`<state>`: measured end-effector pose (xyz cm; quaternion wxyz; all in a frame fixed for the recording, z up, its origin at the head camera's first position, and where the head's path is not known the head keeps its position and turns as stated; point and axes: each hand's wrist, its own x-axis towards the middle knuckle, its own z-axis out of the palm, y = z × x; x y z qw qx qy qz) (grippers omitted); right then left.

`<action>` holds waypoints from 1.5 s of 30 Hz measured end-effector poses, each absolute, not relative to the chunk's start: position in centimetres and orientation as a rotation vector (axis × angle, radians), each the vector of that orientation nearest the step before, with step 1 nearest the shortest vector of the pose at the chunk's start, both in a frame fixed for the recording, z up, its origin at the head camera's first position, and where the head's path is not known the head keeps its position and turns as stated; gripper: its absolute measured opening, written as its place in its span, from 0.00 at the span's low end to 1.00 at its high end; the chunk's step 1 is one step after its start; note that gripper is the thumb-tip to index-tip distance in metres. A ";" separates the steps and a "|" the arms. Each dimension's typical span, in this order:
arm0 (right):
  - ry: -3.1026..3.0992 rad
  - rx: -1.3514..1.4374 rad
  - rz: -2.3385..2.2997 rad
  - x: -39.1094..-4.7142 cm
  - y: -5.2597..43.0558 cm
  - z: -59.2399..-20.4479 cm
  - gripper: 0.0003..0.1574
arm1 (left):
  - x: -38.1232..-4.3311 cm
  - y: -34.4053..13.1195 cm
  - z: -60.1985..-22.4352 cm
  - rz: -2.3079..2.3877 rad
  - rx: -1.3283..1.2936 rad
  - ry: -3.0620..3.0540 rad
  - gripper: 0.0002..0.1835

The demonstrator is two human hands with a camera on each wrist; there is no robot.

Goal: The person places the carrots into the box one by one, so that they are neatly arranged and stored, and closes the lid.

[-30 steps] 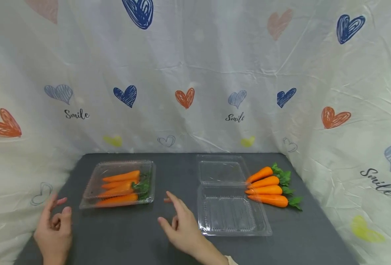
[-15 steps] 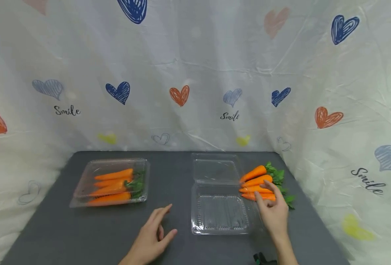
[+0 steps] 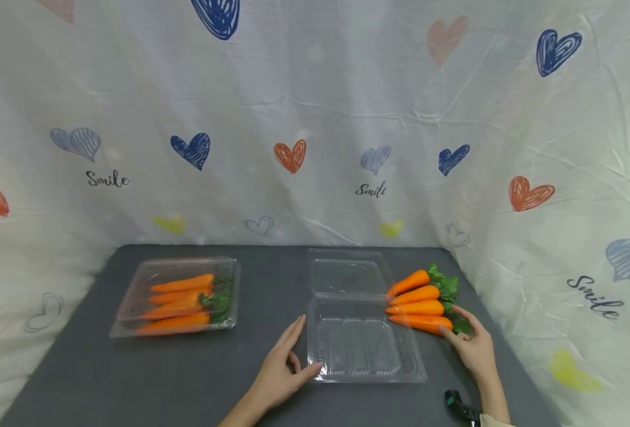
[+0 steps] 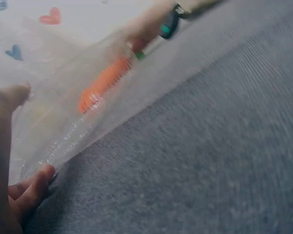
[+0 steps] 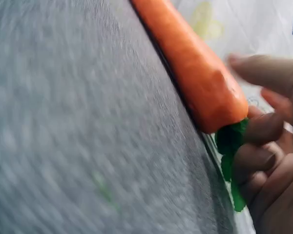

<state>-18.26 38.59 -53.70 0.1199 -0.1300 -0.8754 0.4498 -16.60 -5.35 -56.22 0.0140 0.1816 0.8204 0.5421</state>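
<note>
Four-sided and clear, an open plastic clamshell container [image 3: 365,378] lies on the dark table with its lid [image 3: 347,276] folded back. My left hand [image 3: 280,370] rests at its left edge, fingers extended, thumb by the near corner. Several carrots [image 3: 419,307] with green leaves lie side by side to the right, tips over the container's edge. My right hand [image 3: 475,350] reaches to the leafy end of the nearest carrot [image 5: 200,73]; thumb and fingers stand spread around that end. In the right wrist view a blurred fingertip [image 5: 237,61] appears apart from the carrot.
On the left of the table stands a closed clear container [image 3: 133,317] with several carrots inside. A dark strap device [image 3: 456,404] sits by my right wrist. A white curtain [image 3: 315,89] with printed hearts surrounds the table.
From the left side, my left hand has moved right to the open container's edge. My right hand has crossed over to the carrots, then down to the nearest one's leafy end.
</note>
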 end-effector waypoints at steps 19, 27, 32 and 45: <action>-2.667 -0.300 1.168 -18.0 38.8 -54.6 0.36 | -16.5 -5.6 -55.6 1.445 0.788 2.653 0.52; -2.639 -0.367 1.101 -17.3 38.8 -52.6 0.36 | -16.2 -5.8 -55.8 1.449 0.785 2.634 0.58; -2.529 -0.409 1.146 -16.8 38.2 -50.8 0.34 | -16.0 -5.9 -55.8 1.453 0.784 2.630 0.57; -2.602 -0.172 1.151 -16.8 30.1 -48.0 0.33 | -15.9 -6.0 -55.8 1.468 0.782 2.632 0.57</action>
